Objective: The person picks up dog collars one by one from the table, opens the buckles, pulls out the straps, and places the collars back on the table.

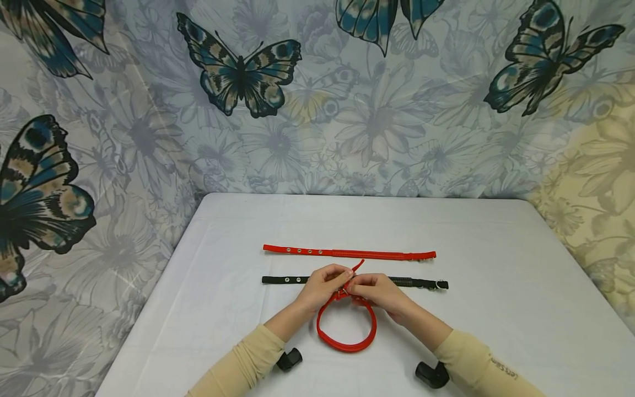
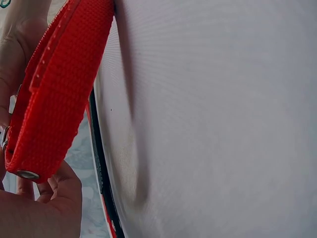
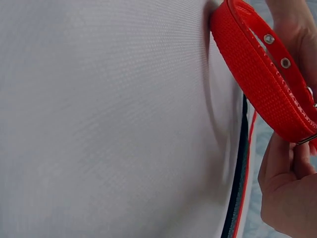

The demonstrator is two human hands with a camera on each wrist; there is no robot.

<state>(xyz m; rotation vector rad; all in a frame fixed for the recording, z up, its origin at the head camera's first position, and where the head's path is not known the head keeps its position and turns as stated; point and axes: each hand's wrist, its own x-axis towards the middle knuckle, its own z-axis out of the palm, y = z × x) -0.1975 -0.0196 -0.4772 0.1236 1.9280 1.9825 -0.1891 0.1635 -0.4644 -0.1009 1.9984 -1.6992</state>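
Note:
A red webbing collar [image 1: 347, 347] is bent into a loop, its round side toward me above the white table. My left hand [image 1: 324, 284] pinches it near the top of the loop, where the narrow free end sticks up past the fingertips. Close beside it, my right hand [image 1: 379, 289] pinches the band near the metal buckle, which the fingers partly hide. In the right wrist view, metal eyelets [image 3: 285, 63] line the strap. A second red collar [image 1: 367, 254] lies straight behind the hands. Nearer, a black collar [image 1: 419, 283] lies parallel to it, its middle covered by the hands.
The table [image 1: 496, 237] has a white cover and rounded back corners. Behind it hangs a cloth backdrop [image 1: 377, 121] printed with flowers and butterflies. Black wrist-worn devices [image 1: 289, 359] show beneath both forearms.

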